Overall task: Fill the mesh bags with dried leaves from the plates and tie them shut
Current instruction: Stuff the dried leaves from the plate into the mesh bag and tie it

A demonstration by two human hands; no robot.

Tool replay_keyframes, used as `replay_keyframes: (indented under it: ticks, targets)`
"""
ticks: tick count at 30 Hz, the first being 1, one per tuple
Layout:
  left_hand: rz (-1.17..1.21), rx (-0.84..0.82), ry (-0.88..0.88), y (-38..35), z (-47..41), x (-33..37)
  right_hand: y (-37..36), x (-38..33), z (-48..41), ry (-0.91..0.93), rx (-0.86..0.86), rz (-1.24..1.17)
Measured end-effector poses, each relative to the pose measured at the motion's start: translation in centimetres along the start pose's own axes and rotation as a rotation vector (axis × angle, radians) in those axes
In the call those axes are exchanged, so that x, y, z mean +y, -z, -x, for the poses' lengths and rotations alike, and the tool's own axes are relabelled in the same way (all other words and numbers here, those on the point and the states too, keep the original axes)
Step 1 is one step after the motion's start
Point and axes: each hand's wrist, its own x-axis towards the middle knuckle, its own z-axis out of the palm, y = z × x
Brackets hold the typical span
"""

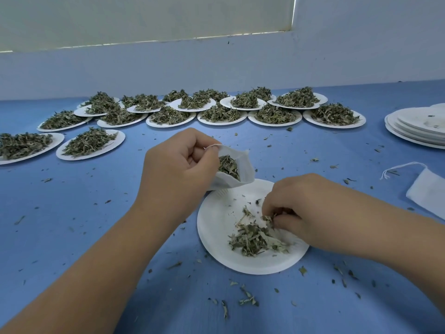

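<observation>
A: Where is the mesh bag just now?
B: In the left hand, held above the far edge of the near plate. The fingers are curled round its left side, and thumb and forefinger pinch the rim, so the mouth stands open toward the right.
A: Anything in it?
B: A clump of dried leaves shows inside the mouth. How full it is below that, I cannot tell.
A: And the right hand?
B: Down on the same plate, fingertips drawn together on a pinch of the dried leaves. A small loose heap lies on the plate's near right part, touching that hand; the rest of the plate is bare white with a few specks.
A: What else is on the table?
B: Full plates in rows along the far side, each heaped with leaves, and two more at the far left. A stack of empty plates sits at the far right. Nearer on the right a spare bag lies flat, its string trailing off to the left — well apart from both hands. Bits of leaf are scattered over the blue tabletop.
</observation>
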Motion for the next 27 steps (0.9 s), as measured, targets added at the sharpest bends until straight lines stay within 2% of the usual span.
replay_keyframes:
  ticks: [4, 6, 10, 15, 18, 27]
  targets:
    - [0.009, 0.009, -0.010, 0.2, -0.1, 0.0, 1.1, 0.2, 0.4, -0.022, 0.134, -0.224]
    - [0.008, 0.006, -0.012, 0.1, -0.1, -0.1, 1.1, -0.1, 0.6, -0.001, 0.149, -0.254]
    - [0.012, -0.007, -0.018, 0.0, -0.1, -0.2, 0.1, -0.8, 0.5, 0.055, 0.044, -0.102]
    - [0.006, 0.000, -0.037, -0.1, -0.1, -0.4, 0.2, -0.6, 0.8, 0.106, -0.002, -0.131]
    - [-0.003, -0.001, -0.054, -0.1, -0.1, -0.4, -0.3, -0.5, 0.9, 0.137, -0.070, -0.059]
    - [-0.104, 0.083, -0.141, 0.0, -0.1, -0.5, -1.4, -1.5, 0.4, 0.192, -0.044, -0.032]
